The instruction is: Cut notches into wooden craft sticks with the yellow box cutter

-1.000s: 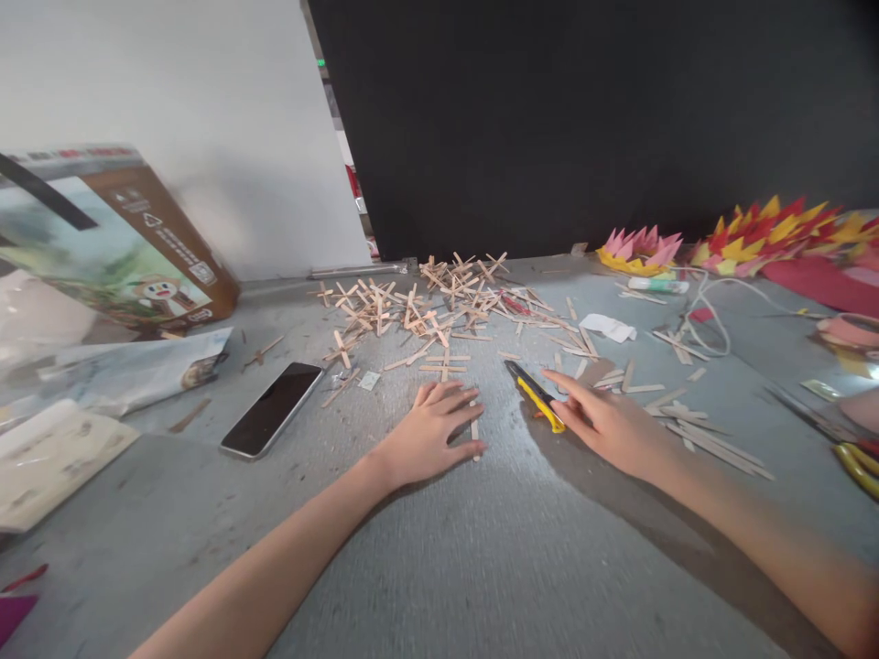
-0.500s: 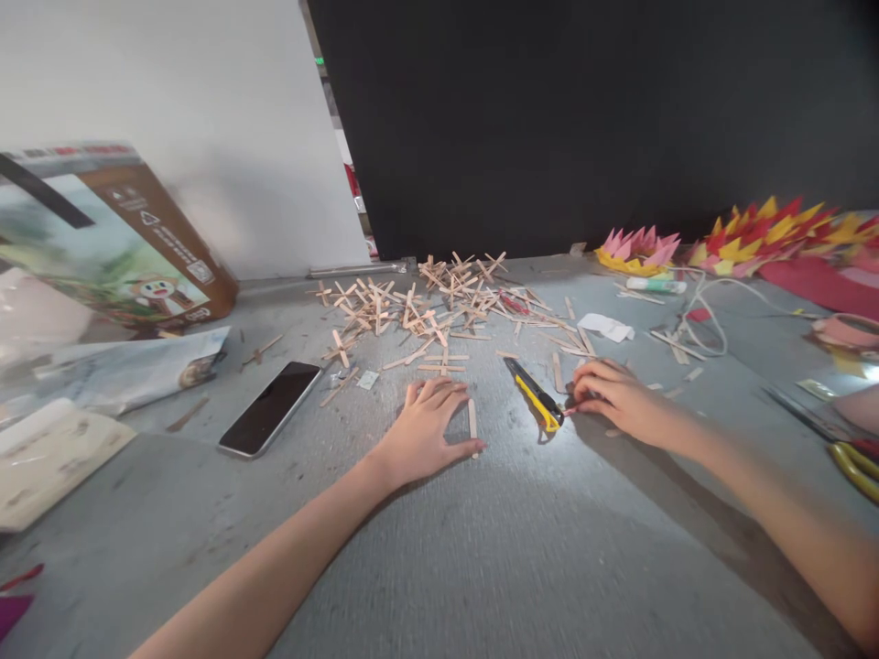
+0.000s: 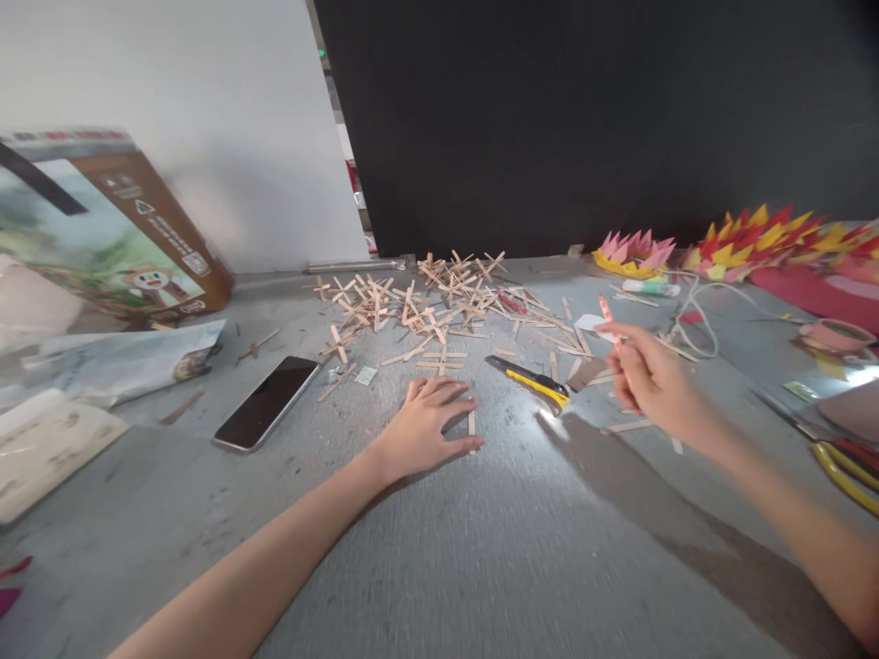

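Note:
My left hand lies on the grey table with its fingers spread. Its thumb and forefinger touch the two ends of a small wooden craft stick, which lies flat between them. My right hand is closed around a slim pen with an orange-and-white pattern, raised above the table with one end pointing up and away. A yellow and black utility knife rests between my hands, its blade end pointing to the far left. Beyond my left hand, several craft sticks form a crossed figure.
A heap of crossed wooden sticks spreads along the back. At left are a phone, a plastic packet and a printed box. On the right lie scissors, a white cable, a glue stick and folded-paper pieces.
My right hand has lifted from beside the knife, moving right and away, with the pen now showing in it. The knife has turned flatter. My left hand stays at the stick.

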Tool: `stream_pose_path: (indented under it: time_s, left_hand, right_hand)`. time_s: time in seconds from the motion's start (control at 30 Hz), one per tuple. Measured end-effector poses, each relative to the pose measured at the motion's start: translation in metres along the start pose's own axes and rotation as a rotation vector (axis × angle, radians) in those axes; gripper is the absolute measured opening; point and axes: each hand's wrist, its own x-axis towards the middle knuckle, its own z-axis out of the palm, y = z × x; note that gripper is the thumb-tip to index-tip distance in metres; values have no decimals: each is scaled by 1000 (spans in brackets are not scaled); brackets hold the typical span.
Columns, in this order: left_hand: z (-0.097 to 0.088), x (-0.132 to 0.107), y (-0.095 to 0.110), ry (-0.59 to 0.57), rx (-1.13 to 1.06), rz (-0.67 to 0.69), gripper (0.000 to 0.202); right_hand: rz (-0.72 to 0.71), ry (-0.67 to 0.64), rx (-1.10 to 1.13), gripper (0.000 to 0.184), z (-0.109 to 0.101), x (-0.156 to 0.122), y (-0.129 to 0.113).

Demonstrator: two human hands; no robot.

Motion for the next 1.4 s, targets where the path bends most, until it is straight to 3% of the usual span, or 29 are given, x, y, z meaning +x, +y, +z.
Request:
stream_pose_path:
  time_s: [0.1, 0.23, 0.33, 0.47, 0.6, 0.73, 0.83, 1.1, 1.4]
  left_hand:
    - [0, 0, -1, 0, -4, 6, 60]
    - [-4, 1, 1, -19, -13, 7, 70]
    - [-6, 2, 3, -46, -5, -11, 75]
    - [-7, 4, 2, -78, -6, -46, 87]
    - [-6, 6, 0, -87, -6, -65, 93]
    - [-6, 7, -2, -96, 15, -56, 86]
    - [-5, 7, -3, -96, 18, -52, 86]
    - [-4, 6, -4, -83, 35, -43, 85]
    - [-3, 5, -4, -72, 33, -38, 84]
  right_hand:
    - [2, -209, 350, 42, 32, -9, -36]
    - [-101, -353, 313, 28, 66, -12, -64]
    - [-227, -447, 379, 39, 88, -9, -56]
    - [-150, -391, 686, 50, 111, -5, -35]
    - [-132, -382, 674, 42, 113, -1, -33]
    - [-199, -440, 470, 25, 109, 2, -42]
    - [-79, -522, 441, 19, 112, 3, -44]
    - [108, -610, 542, 22, 123, 9, -40]
    - [92, -638, 562, 23, 120, 9, -43]
